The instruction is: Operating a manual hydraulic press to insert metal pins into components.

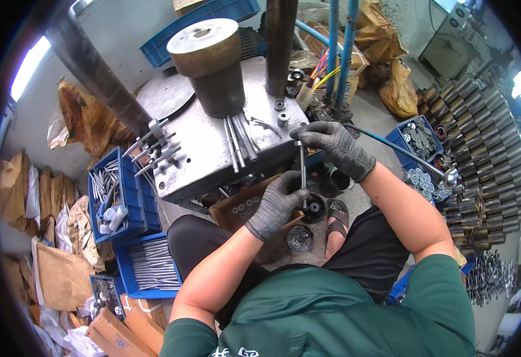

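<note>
A slim metal shaft [303, 169] stands nearly upright in front of me, off the near right corner of the steel press bed [213, 143]. My left hand [277, 205], in a grey knit glove, is closed around its lower part. At the top end, the gloved fingers of my right hand [335, 146] pinch the shaft; a small ring-like part shows there, too small to name. Below the shaft's lower end is a dark round part with a bearing-like centre [314, 207]. A tin of small metal bits [300, 237] sits nearer my feet.
Loose rods [238, 143] and a few bearings [280, 105] lie on the bed beside a heavy steel ram [207, 65]. Blue crates of shafts [152, 268] stand left. Right are crates of round parts [418, 138] and stacked metal tubes [481, 160]. A blue hose [391, 146] crosses there.
</note>
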`<state>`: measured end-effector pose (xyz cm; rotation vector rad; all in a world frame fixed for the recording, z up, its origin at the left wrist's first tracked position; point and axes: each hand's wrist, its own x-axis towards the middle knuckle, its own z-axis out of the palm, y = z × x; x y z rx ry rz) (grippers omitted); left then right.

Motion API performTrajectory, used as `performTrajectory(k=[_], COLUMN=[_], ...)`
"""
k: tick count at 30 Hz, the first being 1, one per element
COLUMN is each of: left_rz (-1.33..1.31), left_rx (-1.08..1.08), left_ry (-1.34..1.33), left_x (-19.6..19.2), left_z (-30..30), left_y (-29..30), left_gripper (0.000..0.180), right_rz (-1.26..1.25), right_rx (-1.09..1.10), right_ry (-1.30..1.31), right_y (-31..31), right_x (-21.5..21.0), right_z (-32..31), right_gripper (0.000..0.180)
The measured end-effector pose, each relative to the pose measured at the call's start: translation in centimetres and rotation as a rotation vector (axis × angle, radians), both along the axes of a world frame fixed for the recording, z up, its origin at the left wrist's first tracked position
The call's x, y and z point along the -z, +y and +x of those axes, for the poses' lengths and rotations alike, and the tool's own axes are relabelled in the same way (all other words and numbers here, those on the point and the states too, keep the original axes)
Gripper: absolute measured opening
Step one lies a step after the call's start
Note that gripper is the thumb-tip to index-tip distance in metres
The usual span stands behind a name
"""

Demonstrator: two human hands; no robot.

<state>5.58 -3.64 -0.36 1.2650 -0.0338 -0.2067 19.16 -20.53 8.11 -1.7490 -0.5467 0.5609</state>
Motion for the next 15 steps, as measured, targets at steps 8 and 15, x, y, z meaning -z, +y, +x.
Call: performTrajectory(k=[8,15], left_rz=[0.036,0.108], left_rx=[0.0,-0.087], left_ry=[-0.06,-0.196], left_x=[0.2,1.4], left_z=[0.3,0.7], left_y=[-0.1,0.1], left_gripper=[0.04,0.038], right_rz=[0.262,0.097], right_rx=[0.159,0.13], right_ry=[0.482,0.113], right_y=[0.7,1.6], right_x=[-0.4,0.8], right_z=[-2.4,-2.3], right_gripper=[0.037,0.034])
